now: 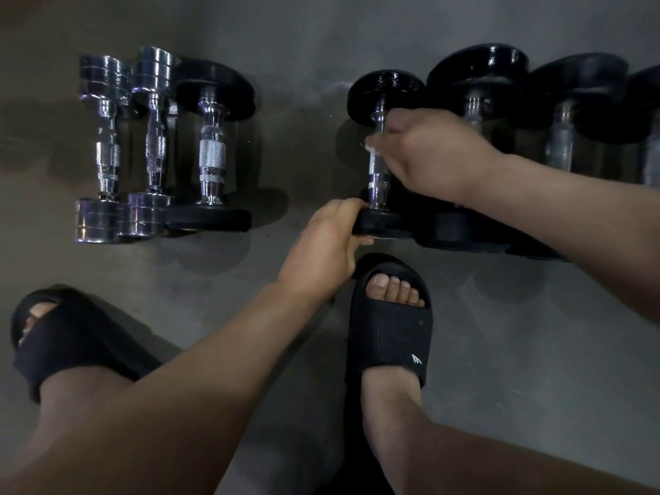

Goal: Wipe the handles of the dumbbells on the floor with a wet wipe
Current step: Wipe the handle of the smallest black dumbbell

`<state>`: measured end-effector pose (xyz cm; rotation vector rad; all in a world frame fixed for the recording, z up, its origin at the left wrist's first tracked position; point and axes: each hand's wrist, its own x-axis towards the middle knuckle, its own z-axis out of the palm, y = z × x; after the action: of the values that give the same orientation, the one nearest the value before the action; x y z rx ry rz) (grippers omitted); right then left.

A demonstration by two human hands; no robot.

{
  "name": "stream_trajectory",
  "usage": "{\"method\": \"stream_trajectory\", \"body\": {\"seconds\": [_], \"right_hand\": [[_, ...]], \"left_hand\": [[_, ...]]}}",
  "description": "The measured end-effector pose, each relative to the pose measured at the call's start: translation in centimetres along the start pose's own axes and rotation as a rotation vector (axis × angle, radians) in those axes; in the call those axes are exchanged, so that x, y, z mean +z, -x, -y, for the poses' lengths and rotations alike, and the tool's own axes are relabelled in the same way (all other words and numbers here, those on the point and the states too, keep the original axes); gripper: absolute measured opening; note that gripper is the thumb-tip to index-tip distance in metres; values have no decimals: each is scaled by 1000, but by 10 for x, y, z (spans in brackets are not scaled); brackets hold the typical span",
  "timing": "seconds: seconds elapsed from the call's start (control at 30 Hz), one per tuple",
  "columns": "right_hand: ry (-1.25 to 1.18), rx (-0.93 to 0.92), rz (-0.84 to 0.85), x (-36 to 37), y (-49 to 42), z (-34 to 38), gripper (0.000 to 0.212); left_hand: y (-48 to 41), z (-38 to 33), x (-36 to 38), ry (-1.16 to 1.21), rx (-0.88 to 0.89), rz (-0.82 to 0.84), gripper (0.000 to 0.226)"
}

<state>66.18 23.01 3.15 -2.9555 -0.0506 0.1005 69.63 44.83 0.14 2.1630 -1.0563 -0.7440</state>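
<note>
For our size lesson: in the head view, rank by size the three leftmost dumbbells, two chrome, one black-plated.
1. Black-plated dumbbell with chrome handle: wider plates.
2. Leftmost chrome dumbbell and middle chrome dumbbell: alike, unranked.

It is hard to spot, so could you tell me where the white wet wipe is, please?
Head view, right of centre: the right hand holds the white wet wipe against the chrome handle of the black-plated dumbbell.

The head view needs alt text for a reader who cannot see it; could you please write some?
A person's right hand holds a white wet wipe against the chrome handle of a black-ended dumbbell on a grey floor, while the left hand grips its near end. More dumbbells lie to either side.
</note>
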Motion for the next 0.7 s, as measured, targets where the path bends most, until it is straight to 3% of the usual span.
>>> {"method": "stream_trajectory", "body": {"seconds": [0.17,0.37,0.6,0.7], "right_hand": [[73,72,-27,-4,-3,-2,28],[-17,142,-36,-7,-5,-6,30],[-124,-205,86,-9,12,-2,37],[-56,-126,25,-11,-1,-11,37]], "left_hand": [[-3,-12,-8,-177,70,24,37],[-6,-20,-9,-282,104,30,24],[-3,-17,-9,-230,84,-6,35],[2,-12,-9,-143,62,-23,50]]}}
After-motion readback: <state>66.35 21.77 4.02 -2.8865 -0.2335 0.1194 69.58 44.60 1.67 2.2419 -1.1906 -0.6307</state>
